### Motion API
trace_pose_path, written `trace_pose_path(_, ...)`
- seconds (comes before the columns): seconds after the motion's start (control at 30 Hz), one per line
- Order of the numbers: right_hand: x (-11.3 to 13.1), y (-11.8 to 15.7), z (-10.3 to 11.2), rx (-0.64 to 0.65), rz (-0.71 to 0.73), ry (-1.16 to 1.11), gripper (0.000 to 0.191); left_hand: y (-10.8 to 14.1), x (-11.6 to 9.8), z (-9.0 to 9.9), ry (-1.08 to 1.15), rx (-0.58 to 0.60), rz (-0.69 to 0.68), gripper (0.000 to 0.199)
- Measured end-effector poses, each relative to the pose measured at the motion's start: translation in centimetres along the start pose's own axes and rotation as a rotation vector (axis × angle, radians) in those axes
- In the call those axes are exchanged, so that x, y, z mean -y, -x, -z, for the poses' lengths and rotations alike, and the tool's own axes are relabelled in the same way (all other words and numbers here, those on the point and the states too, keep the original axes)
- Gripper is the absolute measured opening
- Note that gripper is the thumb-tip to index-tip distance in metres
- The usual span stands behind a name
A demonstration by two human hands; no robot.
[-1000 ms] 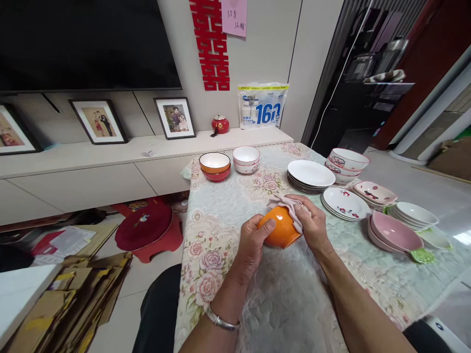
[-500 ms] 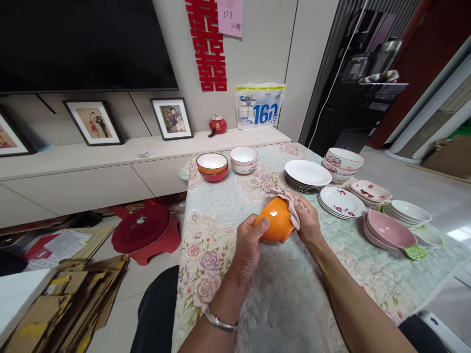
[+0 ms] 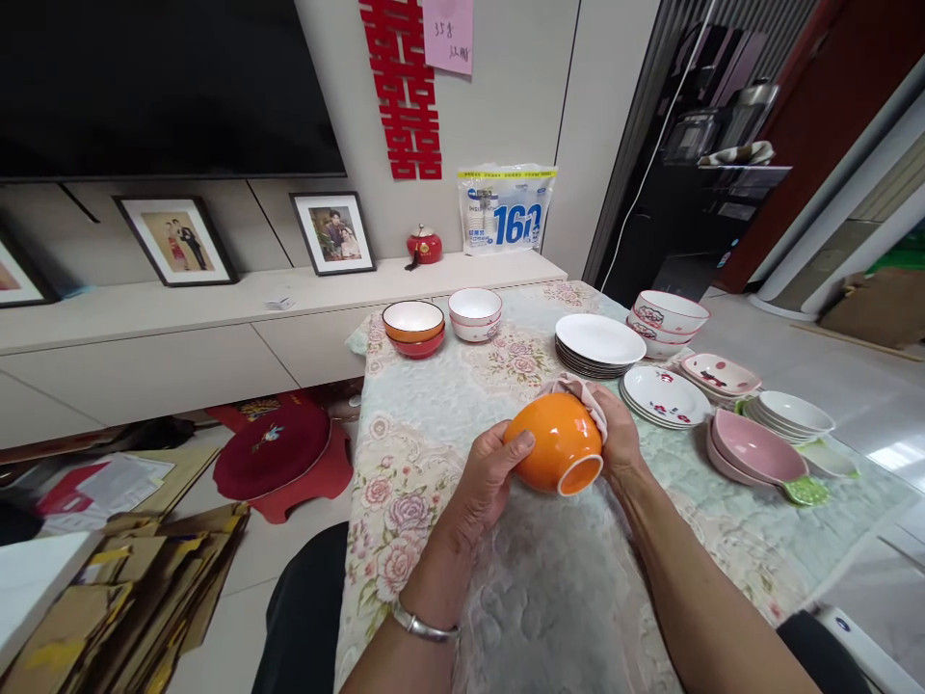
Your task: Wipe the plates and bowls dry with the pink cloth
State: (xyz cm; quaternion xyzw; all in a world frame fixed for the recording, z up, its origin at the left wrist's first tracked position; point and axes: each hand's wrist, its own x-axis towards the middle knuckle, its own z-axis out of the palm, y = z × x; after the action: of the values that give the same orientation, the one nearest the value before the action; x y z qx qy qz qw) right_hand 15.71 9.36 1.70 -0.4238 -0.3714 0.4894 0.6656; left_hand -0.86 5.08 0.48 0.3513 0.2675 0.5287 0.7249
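Observation:
An orange bowl (image 3: 553, 439) is held up over the table, tilted so that its white-edged foot ring faces me. My left hand (image 3: 495, 472) grips its left side, thumb on the outer wall. On the right, my right hand (image 3: 614, 424) presses a pale pink cloth (image 3: 578, 387) against the rim and far side. Its fingertips are hidden behind the bowl and cloth. Beyond, an orange bowl with a white inside (image 3: 413, 316) rests in a red bowl (image 3: 417, 345). Beside them stand two stacked white bowls (image 3: 475, 306) with pink rims.
A flowered tablecloth (image 3: 426, 434) covers the table. To the right stand white plates (image 3: 599, 337), flowered plates (image 3: 665, 395), tall patterned bowls (image 3: 669, 313), pink leaf-shaped dishes (image 3: 758, 448) and small white bowls (image 3: 791, 414). A red stool (image 3: 278, 458) and flattened cardboard (image 3: 151, 588) lie left.
The orange bowl has turned, bringing its foot ring into view toward me. Both hands shifted slightly right with it, and the cloth moved along the rim.

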Motion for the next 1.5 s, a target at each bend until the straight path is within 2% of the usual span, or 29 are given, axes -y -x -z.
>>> trace_pose_path(0.17, -0.7, -0.2, 0.3, 0.033, 0.033, 0.107, 0.033, -0.1, 0.3, 0.1, -0.013, -0.072, -0.019, 0.035)
trace_pose_path(0.27, -1.1, -0.2, 0.5, 0.071, 0.110, 0.186, 0.036, -0.2, 0.7, -0.3, -0.001, -0.122, -0.053, 0.040)
trace_pose_path(0.4, -0.7, 0.8, 0.4, 0.179, 0.353, 0.417, 0.035, -0.4, 1.0, -0.6, 0.009, -0.166, -0.102, 0.036)
trace_pose_path(0.5, 0.3, 2.1, -0.4, 0.347, 0.580, 0.602, 0.034, -0.5, 1.0, -0.6, 0.026, -0.179, -0.137, 0.033)
trace_pose_path(0.6, 0.9, 2.7, -0.9, 0.465, 0.656, 0.662, 0.034, -0.5, 1.1, -0.4, 0.011, -0.182, -0.173, 0.030)
trace_pose_path(0.7, 0.5, 2.1, -0.5, 0.391, 0.570, 0.575, 0.034, -0.3, 1.3, -0.2, -0.026, -0.158, -0.138, 0.030)
trace_pose_path(0.9, -0.9, 0.3, 0.0, 0.104, 0.128, 0.104, 0.031, -0.2, 1.3, -0.1, 0.029, -0.152, -0.094, 0.037)
trace_pose_path(0.97, -0.8, 0.2, -0.7, 0.067, 0.003, -0.045, 0.029, -0.2, 1.1, -0.2, 0.102, -0.140, -0.108, 0.035)
trace_pose_path(1.1, -0.4, 0.3, -1.9, 0.082, -0.191, -0.223, 0.025, -0.2, 0.6, -0.5, 0.202, -0.134, -0.116, 0.036)
trace_pose_path(1.23, -0.2, 0.2, -1.7, 0.045, -0.214, -0.259, 0.022, -0.1, 0.2, -0.5, 0.161, -0.036, -0.056, 0.035)
trace_pose_path(1.33, -0.1, 0.1, -0.9, -0.024, -0.141, -0.176, 0.023, 0.0, 0.0, -0.3, 0.085, 0.026, -0.021, 0.033)
trace_pose_path(1.4, -0.2, 0.0, -0.5, -0.055, -0.057, -0.099, 0.022, 0.1, 0.0, -0.2, 0.057, 0.011, -0.004, 0.032)
trace_pose_path(1.5, -0.6, -0.1, -0.1, -0.008, 0.007, -0.023, 0.023, 0.0, 0.1, -0.1, 0.045, -0.060, -0.006, 0.033)
